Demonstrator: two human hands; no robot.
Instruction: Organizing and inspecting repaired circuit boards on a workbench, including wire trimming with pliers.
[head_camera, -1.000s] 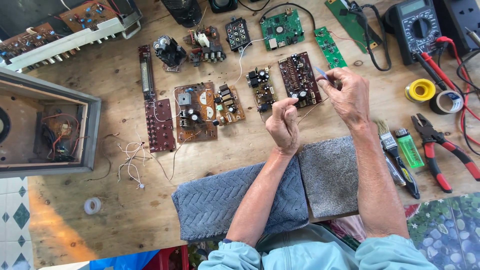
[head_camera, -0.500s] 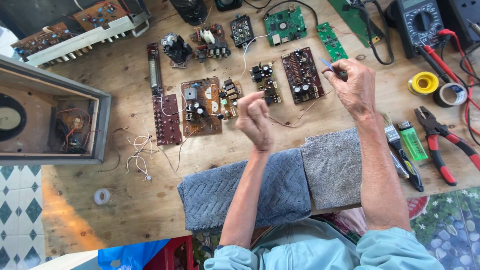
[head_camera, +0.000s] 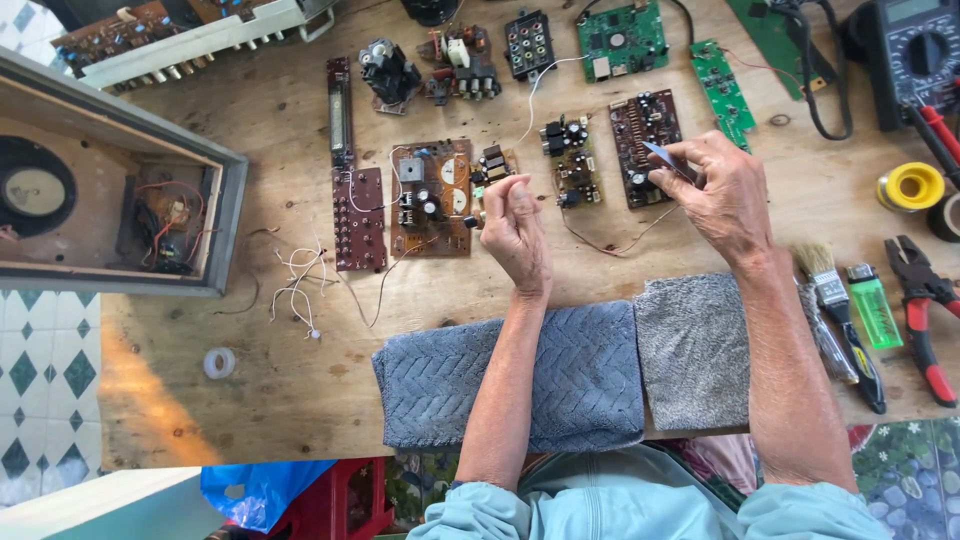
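My right hand hovers over a dark brown circuit board and pinches a small flat grey piece between thumb and forefinger. My left hand is raised with its fingers curled shut just right of a brown circuit board with capacitors. Whether anything is inside the curled fingers is hidden. A thin wire lies on the wooden table between the two hands. Both forearms rest over grey towels at the near edge.
More circuit boards lie along the far side, among them a green one. An open speaker cabinet stands at left. At right are a multimeter, a yellow roll, red-handled pliers, a brush and a green lighter.
My left hand has moved left, away from the right hand and toward the brown board. The right hand stays over the dark board with the grey piece.
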